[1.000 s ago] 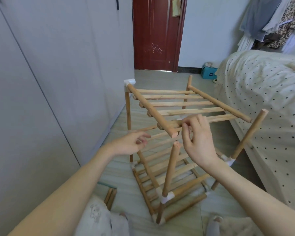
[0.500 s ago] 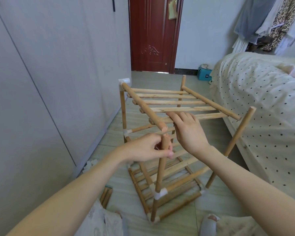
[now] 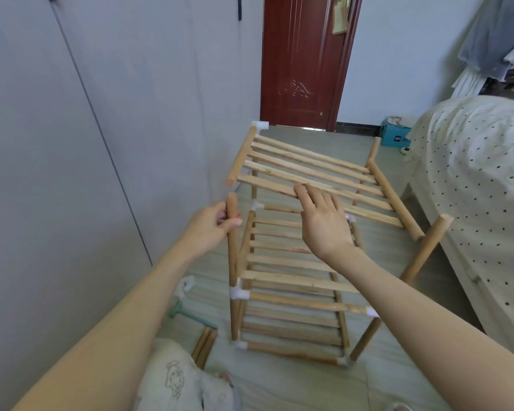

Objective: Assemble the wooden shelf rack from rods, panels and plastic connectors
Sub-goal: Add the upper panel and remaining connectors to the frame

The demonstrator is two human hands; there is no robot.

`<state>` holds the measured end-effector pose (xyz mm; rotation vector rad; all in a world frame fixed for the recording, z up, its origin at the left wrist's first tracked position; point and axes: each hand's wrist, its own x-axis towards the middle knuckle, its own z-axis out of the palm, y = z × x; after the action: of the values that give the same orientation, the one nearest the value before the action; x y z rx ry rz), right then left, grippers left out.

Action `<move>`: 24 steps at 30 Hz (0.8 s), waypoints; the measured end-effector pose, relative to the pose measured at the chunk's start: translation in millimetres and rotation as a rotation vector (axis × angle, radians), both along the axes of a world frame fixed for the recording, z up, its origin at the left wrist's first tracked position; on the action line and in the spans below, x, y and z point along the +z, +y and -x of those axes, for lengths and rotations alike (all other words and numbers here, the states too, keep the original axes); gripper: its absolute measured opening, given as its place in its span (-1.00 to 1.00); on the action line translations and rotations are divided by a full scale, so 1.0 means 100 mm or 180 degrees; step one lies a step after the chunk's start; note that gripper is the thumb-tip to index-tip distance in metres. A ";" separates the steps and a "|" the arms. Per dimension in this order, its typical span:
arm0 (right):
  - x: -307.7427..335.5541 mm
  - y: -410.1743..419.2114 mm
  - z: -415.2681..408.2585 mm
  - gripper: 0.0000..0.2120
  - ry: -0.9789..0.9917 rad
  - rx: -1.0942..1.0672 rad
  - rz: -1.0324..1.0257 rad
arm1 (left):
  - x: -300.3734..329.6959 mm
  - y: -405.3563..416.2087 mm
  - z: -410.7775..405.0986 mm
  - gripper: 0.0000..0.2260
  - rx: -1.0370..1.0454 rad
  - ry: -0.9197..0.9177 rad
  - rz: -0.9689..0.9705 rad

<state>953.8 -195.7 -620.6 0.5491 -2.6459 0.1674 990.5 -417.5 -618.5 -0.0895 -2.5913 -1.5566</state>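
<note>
Between the earlier look and this one the left hand [image 3: 212, 225] had come off empty air and closed round the near-left upright rod [image 3: 232, 262], thumb and fingers wrapped just below its bare tip, while the right hand [image 3: 324, 221] had flattened out, fingers straight and together, resting on the front slat of the top panel [image 3: 309, 173]. And the rack [image 3: 294, 292] itself stood on the floor [image 3: 279, 387], two lower tiers already locked in white connectors [image 3: 238, 293], the top panel tilted, pinned only at the far-left corner connector [image 3: 260, 125], its near-left rail end hanging free just above the held rod. My read was that the trick here was alignment: steady that upright plumb, bring the panel down level with the flat hand, and a corner connector would be needed between rod tip and rail end, because none showed there. The near-right upright [image 3: 425, 250] leaned outward too, so forcing one corner could spring another. Around them: pale striped floor, grey wardrobe doors [image 3: 86, 143] on the left, a dotted bed [image 3: 481, 188] close on the right, a red door [image 3: 303, 60] beyond, spare rods [image 3: 204, 347] by the person's knee.
</note>
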 end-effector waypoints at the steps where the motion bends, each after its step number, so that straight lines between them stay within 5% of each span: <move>1: -0.05 -0.04 -0.06 -0.42 0.0068 0.0028 0.0030 | -0.03 -0.06 0.02 -0.83 0.0052 -0.0043 -0.0145; 6: -0.43 -0.22 -0.42 -0.44 0.0325 0.0764 0.0063 | -0.12 -0.18 0.08 -0.83 -0.0069 -0.0267 -0.0308; 12: -1.07 -0.52 -0.52 -0.66 -0.0648 0.1064 -0.0196 | -0.69 -0.43 -0.14 -0.79 0.0350 -0.0575 -0.1135; 18: -1.53 -0.77 0.19 -0.54 -0.1704 0.0354 -0.0249 | -2.14 -0.89 -0.32 -0.70 0.1130 -0.1703 -0.0498; 24: -1.86 -1.12 0.80 -0.48 -0.1816 0.0324 -0.0392 | -3.08 -1.31 0.14 -0.55 0.0824 -0.2049 0.0744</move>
<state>874.2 -308.0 -806.6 0.7719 -3.1974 0.2194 976.2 -548.7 -926.3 0.8224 -3.0694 -1.3394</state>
